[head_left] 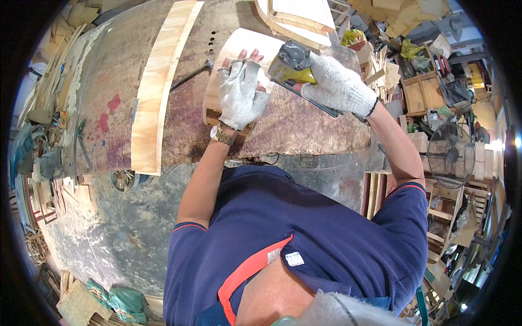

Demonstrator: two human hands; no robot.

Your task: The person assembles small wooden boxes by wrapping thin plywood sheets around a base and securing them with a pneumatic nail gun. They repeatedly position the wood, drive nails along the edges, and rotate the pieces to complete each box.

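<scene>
A white-gloved left hand (242, 92) spread flat on a pale curved wooden board (250, 43) — a white-gloved right hand (334, 81) grasping a yellow-and-grey power tool (292, 60).
Nearest, a gold-coloured metal wristwatch (221, 134) sits by the left cuff; beyond it the board lies on the worn brown wooden counter (310, 130), the tool at its right edge — whether touching, I cannot tell. Only the left palm seems to steady the board, so uneven bite could make it skid, and a sideways slip could graze the bare fingertips. Leftward lies a dark metal rod with a knobbed end (189, 75); farthest, a curved light-wood frame (266, 16).
</scene>
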